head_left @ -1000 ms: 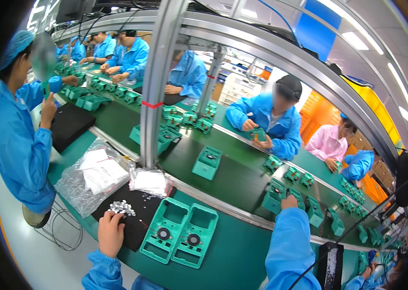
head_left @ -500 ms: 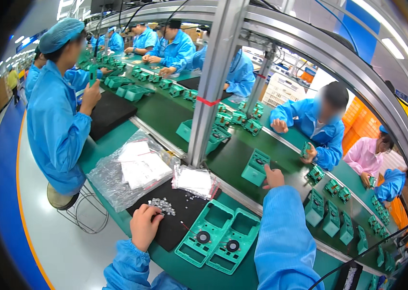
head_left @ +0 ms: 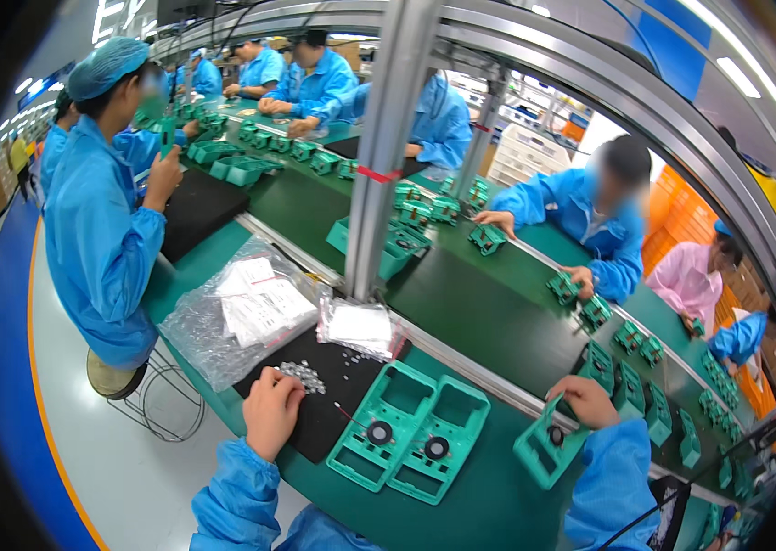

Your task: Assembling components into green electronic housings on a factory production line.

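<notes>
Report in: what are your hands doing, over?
Right hand: gripping green housing. Left hand: at small silvery pieces, grasp unclear. Two more green housings lying between hands.

Housings (head_left: 402, 430) teal, fans (head_left: 379, 432) black; pieces (head_left: 309, 377) silvery-white; mat (head_left: 324, 443) black; desk (head_left: 507, 477) green; sleeves (head_left: 239, 491) blue; packets (head_left: 358, 326) white with red edges; post (head_left: 381, 129) silver, banded red

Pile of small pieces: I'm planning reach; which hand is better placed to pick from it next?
Likely the left hand: it's beside the pile, while the right hand holds a green housing.
</notes>
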Demonstrator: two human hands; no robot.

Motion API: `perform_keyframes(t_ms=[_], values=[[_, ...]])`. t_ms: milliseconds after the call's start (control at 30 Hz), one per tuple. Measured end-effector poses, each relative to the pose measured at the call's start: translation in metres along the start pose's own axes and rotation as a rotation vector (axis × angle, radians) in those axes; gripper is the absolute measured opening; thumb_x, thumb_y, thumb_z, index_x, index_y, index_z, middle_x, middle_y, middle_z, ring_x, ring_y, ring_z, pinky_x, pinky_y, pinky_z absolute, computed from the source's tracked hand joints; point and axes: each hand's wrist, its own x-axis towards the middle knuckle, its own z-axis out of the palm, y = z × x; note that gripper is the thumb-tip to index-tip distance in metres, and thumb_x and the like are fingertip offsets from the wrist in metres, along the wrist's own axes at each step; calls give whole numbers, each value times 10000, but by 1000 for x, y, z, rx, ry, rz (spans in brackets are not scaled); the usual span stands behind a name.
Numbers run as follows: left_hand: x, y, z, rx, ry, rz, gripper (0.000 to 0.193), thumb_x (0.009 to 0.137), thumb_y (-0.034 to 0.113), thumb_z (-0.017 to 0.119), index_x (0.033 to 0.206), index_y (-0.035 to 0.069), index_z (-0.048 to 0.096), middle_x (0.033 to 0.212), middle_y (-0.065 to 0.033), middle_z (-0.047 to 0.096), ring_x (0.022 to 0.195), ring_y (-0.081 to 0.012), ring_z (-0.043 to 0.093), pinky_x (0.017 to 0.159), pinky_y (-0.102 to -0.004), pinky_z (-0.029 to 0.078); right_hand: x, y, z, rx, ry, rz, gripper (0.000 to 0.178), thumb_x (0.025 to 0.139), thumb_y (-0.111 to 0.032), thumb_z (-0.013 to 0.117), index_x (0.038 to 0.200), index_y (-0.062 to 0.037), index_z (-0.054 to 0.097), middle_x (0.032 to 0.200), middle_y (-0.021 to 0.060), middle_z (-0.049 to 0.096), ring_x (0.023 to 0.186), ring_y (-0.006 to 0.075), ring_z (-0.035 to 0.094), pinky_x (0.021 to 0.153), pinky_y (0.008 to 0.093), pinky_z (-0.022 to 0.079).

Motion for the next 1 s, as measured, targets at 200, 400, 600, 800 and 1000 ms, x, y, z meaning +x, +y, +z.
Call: perform_keyframes(t_ms=[200,400,600,800,1000], values=[[4,-3,1,155,-20,98,69,732,115,611,787,113,569,851,-57,484,705,-261,529,552,-386,437,-69,-21,26,-440,-89,-227,225,666,1,530,809,-135,639,829,33,589,840,251,548,706,344,449],[8,5,3,85,19,92,30,797,83,540,793,65,516,823,-94,504,703,-298,526,578,-390,442,-67,-26,51,-573,45,-366,313,656,-8,531,880,-206,627,1021,-21,567,971,233,516,788,371,425],[-51,109,-46,-784,-154,53,91,734,-88,520,719,0,541,723,-65,548,656,-134,534,578,-246,422,-94,-114,94,-511,365,-526,304,642,-77,632,939,-134,615,1022,44,576,903,242,551,722,357,458],[-119,173,-30,-1660,-784,-281,73,795,-58,579,855,-41,617,881,-91,616,815,-127,579,737,-235,471,-146,-160,147,-166,603,-580,102,740,-30,615,836,-3,591,806,106,582,723,275,571,615,362,464],[-126,194,-23,-1625,-805,-265,75,779,-58,588,846,-42,619,881,-114,619,807,-152,579,724,-253,469,-162,-142,153,-119,696,-356,171,641,-5,706,778,-46,613,689,54,610,594,185,587,512,270,463]])
